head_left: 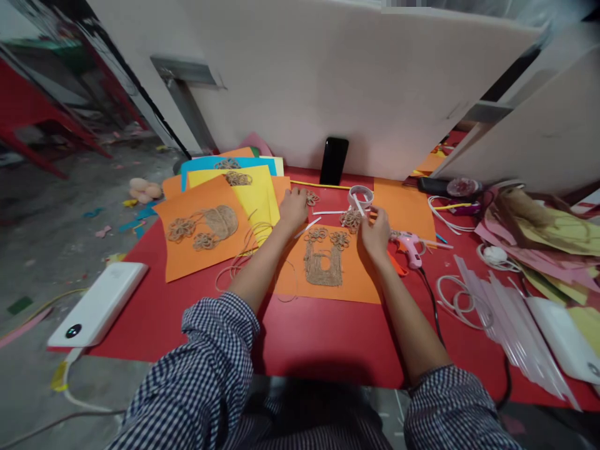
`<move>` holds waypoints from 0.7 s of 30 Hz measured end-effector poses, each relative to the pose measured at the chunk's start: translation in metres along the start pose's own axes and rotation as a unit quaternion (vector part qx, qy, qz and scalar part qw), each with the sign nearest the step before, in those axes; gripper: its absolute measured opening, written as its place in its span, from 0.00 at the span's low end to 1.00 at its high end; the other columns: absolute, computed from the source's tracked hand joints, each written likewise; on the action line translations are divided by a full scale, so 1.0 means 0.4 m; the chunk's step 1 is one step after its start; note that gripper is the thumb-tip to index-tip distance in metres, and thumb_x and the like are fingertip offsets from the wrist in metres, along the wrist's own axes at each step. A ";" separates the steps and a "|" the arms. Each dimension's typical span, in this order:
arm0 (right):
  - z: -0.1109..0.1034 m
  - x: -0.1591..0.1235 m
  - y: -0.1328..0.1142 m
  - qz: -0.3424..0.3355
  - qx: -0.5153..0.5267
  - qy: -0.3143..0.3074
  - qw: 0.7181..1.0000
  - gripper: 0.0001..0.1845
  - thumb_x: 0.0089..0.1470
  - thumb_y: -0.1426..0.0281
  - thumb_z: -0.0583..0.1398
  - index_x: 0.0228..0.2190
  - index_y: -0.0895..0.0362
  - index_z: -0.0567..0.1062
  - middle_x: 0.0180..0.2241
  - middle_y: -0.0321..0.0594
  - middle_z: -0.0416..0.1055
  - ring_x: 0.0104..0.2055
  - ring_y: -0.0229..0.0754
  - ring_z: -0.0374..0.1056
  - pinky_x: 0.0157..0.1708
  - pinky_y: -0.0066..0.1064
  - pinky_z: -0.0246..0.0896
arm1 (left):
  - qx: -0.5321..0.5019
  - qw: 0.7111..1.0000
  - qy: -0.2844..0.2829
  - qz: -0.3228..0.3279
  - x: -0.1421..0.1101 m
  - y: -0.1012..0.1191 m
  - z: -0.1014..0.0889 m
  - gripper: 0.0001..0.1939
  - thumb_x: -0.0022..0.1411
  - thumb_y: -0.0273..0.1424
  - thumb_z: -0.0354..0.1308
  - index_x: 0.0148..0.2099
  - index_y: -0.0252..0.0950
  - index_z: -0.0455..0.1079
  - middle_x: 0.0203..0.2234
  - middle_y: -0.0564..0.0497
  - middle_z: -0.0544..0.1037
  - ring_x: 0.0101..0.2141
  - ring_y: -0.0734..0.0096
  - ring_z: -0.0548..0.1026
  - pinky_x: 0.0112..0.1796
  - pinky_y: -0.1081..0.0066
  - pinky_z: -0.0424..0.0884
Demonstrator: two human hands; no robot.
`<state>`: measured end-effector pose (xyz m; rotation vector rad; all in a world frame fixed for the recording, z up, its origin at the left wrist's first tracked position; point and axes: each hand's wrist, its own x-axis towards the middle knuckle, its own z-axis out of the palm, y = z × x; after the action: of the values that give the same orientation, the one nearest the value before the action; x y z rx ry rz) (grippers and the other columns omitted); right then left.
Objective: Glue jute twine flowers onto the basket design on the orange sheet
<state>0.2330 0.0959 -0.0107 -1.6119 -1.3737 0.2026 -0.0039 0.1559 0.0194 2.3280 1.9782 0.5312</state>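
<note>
Jute flower lies between left hand and right hand, which are apart; the right pinches white strip, the left rests palm-down, empty. Glue gun sits just beside the right: a careless reach could tip it, snag its cord or burn skin

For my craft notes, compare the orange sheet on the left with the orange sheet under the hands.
The left orange sheet lies skewed, its edge over the yellow sheet, while the middle orange sheet sits nearly square to the red table. The left orange sheet carries an oval jute coil; the middle orange sheet carries a taller, arched jute shape with an opening. Both hold two jute rope flowers.
</note>
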 end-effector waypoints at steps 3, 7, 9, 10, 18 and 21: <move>-0.008 -0.006 -0.008 -0.054 -0.043 0.021 0.997 0.18 0.55 0.68 0.54 0.47 0.57 0.71 0.49 0.50 0.70 0.53 0.50 0.64 0.55 0.45 0.56 | 0.000 0.999 -0.026 -0.018 0.052 0.002 0.017 0.18 0.66 0.33 0.52 0.56 0.32 0.68 0.49 0.33 0.73 0.55 0.42 0.64 0.46 0.55 0.68; -0.018 -0.020 -0.018 -0.089 -0.037 0.005 0.995 0.17 0.55 0.69 0.54 0.47 0.55 0.71 0.49 0.47 0.70 0.53 0.50 0.63 0.56 0.45 0.55 | -0.024 0.997 -0.074 -0.003 0.091 -0.009 0.029 0.13 0.61 0.31 0.58 0.48 0.35 0.74 0.43 0.38 0.78 0.52 0.47 0.68 0.47 0.59 0.67; -0.021 -0.029 -0.026 -0.098 -0.019 0.000 0.995 0.17 0.55 0.69 0.54 0.47 0.54 0.71 0.48 0.46 0.70 0.52 0.49 0.63 0.55 0.44 0.56 | -0.047 0.996 -0.070 0.010 0.091 -0.017 0.027 0.10 0.61 0.29 0.57 0.44 0.36 0.76 0.40 0.41 0.80 0.48 0.52 0.71 0.46 0.62 0.67; -0.022 -0.034 -0.031 -0.099 -0.007 0.001 0.995 0.17 0.55 0.70 0.54 0.46 0.54 0.71 0.48 0.45 0.70 0.51 0.49 0.63 0.54 0.43 0.57 | -0.061 0.996 -0.063 0.019 0.087 -0.020 0.025 0.09 0.61 0.28 0.56 0.42 0.36 0.77 0.39 0.42 0.80 0.46 0.54 0.73 0.46 0.63 0.67; -0.004 -0.079 -0.067 -0.101 0.049 -0.026 0.993 0.18 0.54 0.73 0.53 0.47 0.53 0.71 0.49 0.45 0.68 0.53 0.49 0.61 0.56 0.44 0.55 | -0.052 0.998 0.005 0.031 0.026 -0.031 0.018 0.13 0.62 0.32 0.58 0.47 0.31 0.73 0.43 0.37 0.77 0.49 0.50 0.69 0.49 0.58 0.66; 0.000 -0.092 -0.066 -0.109 0.048 -0.037 0.992 0.19 0.54 0.74 0.53 0.48 0.52 0.71 0.50 0.44 0.67 0.55 0.48 0.61 0.57 0.44 0.55 | -0.011 1.000 -0.012 0.023 0.015 -0.027 0.031 0.15 0.64 0.33 0.56 0.49 0.30 0.72 0.45 0.33 0.75 0.52 0.44 0.65 0.47 0.55 0.66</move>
<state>0.2025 0.0628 -0.0074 -1.3760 -1.5619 0.1969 -0.0100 0.1658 0.0063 2.3605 1.9024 0.5220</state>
